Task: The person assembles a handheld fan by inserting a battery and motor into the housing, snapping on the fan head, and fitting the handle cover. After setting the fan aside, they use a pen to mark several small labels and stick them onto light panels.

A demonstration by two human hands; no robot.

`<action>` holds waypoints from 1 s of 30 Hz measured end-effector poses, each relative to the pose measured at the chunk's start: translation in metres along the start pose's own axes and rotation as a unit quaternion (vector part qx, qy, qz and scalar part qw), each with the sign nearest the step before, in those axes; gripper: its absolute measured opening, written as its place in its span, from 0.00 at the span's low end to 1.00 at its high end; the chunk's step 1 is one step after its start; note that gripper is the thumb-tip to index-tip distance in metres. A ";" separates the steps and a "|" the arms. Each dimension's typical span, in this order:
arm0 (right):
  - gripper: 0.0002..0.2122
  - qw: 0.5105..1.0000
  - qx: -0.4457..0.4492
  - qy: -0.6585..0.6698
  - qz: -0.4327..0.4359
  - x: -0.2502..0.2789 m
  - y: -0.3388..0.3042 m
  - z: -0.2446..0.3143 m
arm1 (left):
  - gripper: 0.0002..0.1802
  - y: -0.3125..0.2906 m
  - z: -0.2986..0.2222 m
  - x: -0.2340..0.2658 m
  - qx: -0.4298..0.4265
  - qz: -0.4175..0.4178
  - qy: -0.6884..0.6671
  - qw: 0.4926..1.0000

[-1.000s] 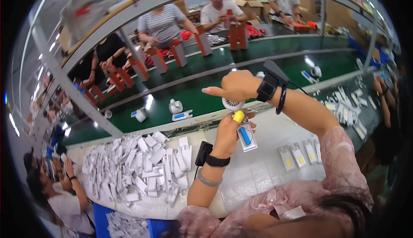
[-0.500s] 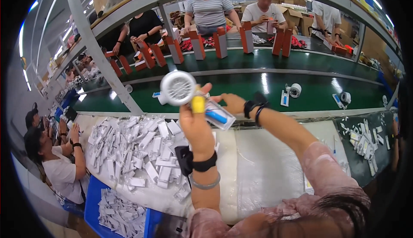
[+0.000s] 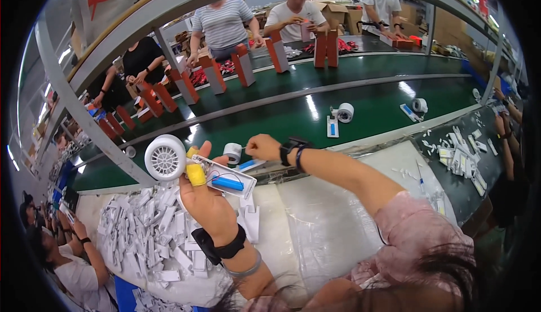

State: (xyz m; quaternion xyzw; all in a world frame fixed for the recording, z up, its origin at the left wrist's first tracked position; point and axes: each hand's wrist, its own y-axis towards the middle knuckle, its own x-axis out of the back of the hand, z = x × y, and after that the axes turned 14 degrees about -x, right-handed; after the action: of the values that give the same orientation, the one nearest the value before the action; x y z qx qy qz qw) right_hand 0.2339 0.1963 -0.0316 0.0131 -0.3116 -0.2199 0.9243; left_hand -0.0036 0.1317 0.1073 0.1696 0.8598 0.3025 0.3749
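My left hand (image 3: pixel 205 202), yellow wrapping on its fingers, is closed on a part-built handheld fan. Its round white grille head (image 3: pixel 165 158) points left; the open white handle shell (image 3: pixel 239 189) shows a blue battery (image 3: pixel 227 183) and thin wires. My right hand (image 3: pixel 264 147) is closed over the near side of the green belt, its fingertips beside a second white fan (image 3: pixel 231 153). What they pinch is too small to make out. That fan's shell with a blue battery (image 3: pixel 247 165) lies below my right hand, partly hidden by the held shell.
White plastic shells (image 3: pixel 152 227) are heaped on the table at left. More fans (image 3: pixel 345 113) lie along the green belt (image 3: pixel 270 114), with orange-grey boxes (image 3: pixel 243 67) and co-workers beyond. Small parts (image 3: pixel 462 157) cover a dark surface at right. A metal post (image 3: pixel 96 120) rises at left.
The view has swung right. My left hand and its fan have come lower and nearer, tilting the grille toward me. The second fan near my right fingertips now shows.
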 end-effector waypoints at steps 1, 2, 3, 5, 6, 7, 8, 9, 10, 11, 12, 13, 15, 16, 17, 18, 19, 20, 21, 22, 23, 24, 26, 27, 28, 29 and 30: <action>0.05 1.000 0.019 -0.002 0.000 0.018 -0.011 -0.008 | 0.23 0.000 0.002 0.000 0.003 0.002 -0.004 1.000; 0.05 1.000 -0.003 -0.008 -0.008 0.037 -0.018 -0.017 | 0.23 -0.001 0.001 -0.001 0.002 0.013 -0.012 1.000; 0.08 0.999 -0.026 -0.012 -0.015 0.054 -0.024 -0.028 | 0.24 -0.002 0.000 -0.002 0.003 0.024 -0.018 1.000; 0.17 0.994 -0.022 -0.093 -0.054 0.097 -0.046 -0.035 | 0.24 -0.004 -0.002 -0.002 0.006 0.023 -0.012 1.000; 0.20 0.975 -0.046 -0.181 -0.117 0.120 -0.049 -0.063 | 0.24 -0.005 -0.002 -0.010 0.009 0.028 -0.015 0.999; 0.23 0.946 -0.069 -0.265 -0.176 0.137 -0.047 -0.089 | 0.24 -0.005 -0.002 -0.015 0.008 0.033 -0.021 0.999; 0.24 0.928 -0.164 -0.299 -0.148 0.149 -0.048 -0.088 | 0.23 -0.004 0.000 -0.013 0.010 0.032 -0.018 0.999; 0.26 0.899 -0.260 -0.331 -0.119 0.164 -0.053 -0.086 | 0.23 -0.004 0.004 -0.012 0.014 0.032 -0.018 0.999; 0.23 0.884 -0.273 -0.358 -0.124 0.171 -0.054 -0.081 | 0.23 -0.006 0.000 -0.009 0.008 0.031 -0.015 0.999; 0.21 0.869 -0.285 -0.384 -0.128 0.176 -0.056 -0.076 | 0.23 -0.008 -0.004 -0.006 0.007 0.027 -0.011 1.000; 0.17 0.875 -0.301 -0.363 -0.106 0.187 -0.057 -0.074 | 0.23 -0.007 -0.002 -0.007 0.012 0.026 -0.010 1.000; 0.15 0.881 -0.316 -0.343 -0.082 0.193 -0.057 -0.072 | 0.23 -0.006 0.000 -0.007 0.012 0.026 -0.008 1.000; 0.11 0.873 -0.320 -0.355 -0.096 0.196 -0.053 -0.083 | 0.21 -0.006 0.003 -0.010 0.034 0.027 -0.010 0.999; 0.11 0.859 -0.303 -0.400 -0.106 0.204 -0.048 -0.109 | 0.21 -0.007 0.005 -0.018 0.037 0.031 -0.019 0.999; 0.10 0.842 -0.286 -0.444 -0.110 0.210 -0.047 -0.128 | 0.21 -0.008 0.010 -0.024 0.042 0.038 -0.024 0.998; 0.10 0.844 -0.281 -0.444 -0.103 0.202 -0.044 -0.124 | 0.20 -0.008 0.009 -0.023 0.041 0.038 -0.016 0.998; 0.10 0.872 -0.234 -0.428 -0.053 0.195 -0.045 -0.116 | 0.20 -0.009 0.009 -0.020 0.041 0.035 -0.011 0.999; 0.09 0.894 -0.185 -0.408 -0.004 0.189 -0.045 -0.108 | 0.20 -0.008 0.009 -0.018 0.042 0.032 -0.010 0.999; 0.09 0.894 -0.184 -0.409 -0.003 0.187 -0.046 -0.104 | 0.20 -0.009 0.009 -0.017 0.043 0.031 -0.013 0.999; 0.10 0.894 -0.204 -0.399 0.011 0.186 -0.045 -0.100 | 0.20 -0.009 0.008 -0.017 0.041 0.033 -0.015 0.999; 0.12 0.893 -0.224 -0.390 0.025 0.184 -0.045 -0.096 | 0.20 -0.009 0.006 -0.017 0.040 0.032 -0.014 0.999; 0.12 0.893 -0.223 -0.391 0.025 0.182 -0.045 -0.099 | 0.20 -0.009 0.005 -0.018 0.038 0.031 -0.015 0.999; 0.09 0.891 -0.150 -0.422 -0.072 0.174 -0.048 -0.106 | 0.20 -0.009 0.002 -0.020 0.033 0.028 -0.016 0.999; 0.09 0.892 -0.146 -0.422 -0.071 0.170 -0.045 -0.100 | 0.20 -0.009 0.001 -0.018 0.037 0.027 -0.013 0.999; 0.09 0.871 -0.195 -0.448 -0.046 0.165 -0.040 -0.094 | 0.19 -0.009 0.000 -0.017 0.041 0.026 -0.010 0.999; 0.10 0.847 -0.244 -0.472 -0.021 0.161 -0.037 -0.089 | 0.19 -0.009 0.000 -0.015 0.037 0.024 -0.008 0.999; 0.12 0.845 -0.237 -0.479 -0.005 0.161 -0.035 -0.090 | 0.19 -0.010 0.000 -0.016 0.040 0.027 -0.009 0.999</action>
State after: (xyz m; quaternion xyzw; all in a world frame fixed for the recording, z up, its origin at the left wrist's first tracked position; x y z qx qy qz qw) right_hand 0.3858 0.0877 -0.0178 -0.3120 -0.6536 -0.2706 0.6342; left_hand 0.0063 0.1159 0.1100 0.2103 0.8630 0.2765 0.3667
